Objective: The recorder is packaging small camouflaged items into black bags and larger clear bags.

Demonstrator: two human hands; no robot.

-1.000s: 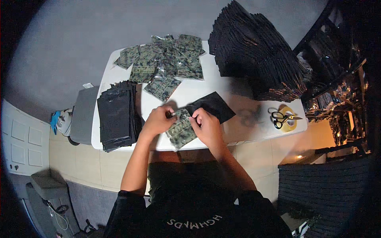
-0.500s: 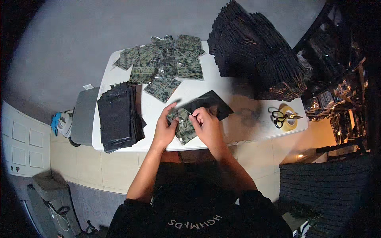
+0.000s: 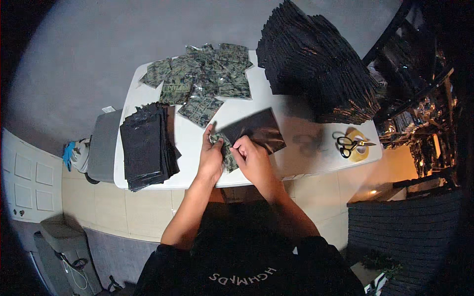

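Observation:
At the table's near edge my left hand (image 3: pixel 211 157) is closed around the left side of a folded camouflage-patterned packet (image 3: pixel 228 159). My right hand (image 3: pixel 254 159) pinches at the packet's right edge, thumb and forefinger together; the exact grip is partly hidden by the fingers. Just beyond both hands a flat, glossy black plastic bag (image 3: pixel 259 128) sits tilted, its left corner reaching the top of the packet. Whether that corner overlaps the packet or only touches it, I cannot tell. Farther off, several clear-wrapped camouflage packets (image 3: pixel 205 74) lie in a loose group.
A stack of black bags (image 3: pixel 147 145) stands on the white table (image 3: pixel 242 111) at left. A much larger black pile (image 3: pixel 316 64) fills the far right. Black-handled scissors (image 3: pixel 349 144) rest over a yellowish tape roll (image 3: pixel 359 154) near the right edge. A grey chair (image 3: pixel 106 148) adjoins the table.
My left hand has moved slightly right and the packet is turned more upright, showing less of its face. The black bag has shifted and tilted, its surface now catching light.

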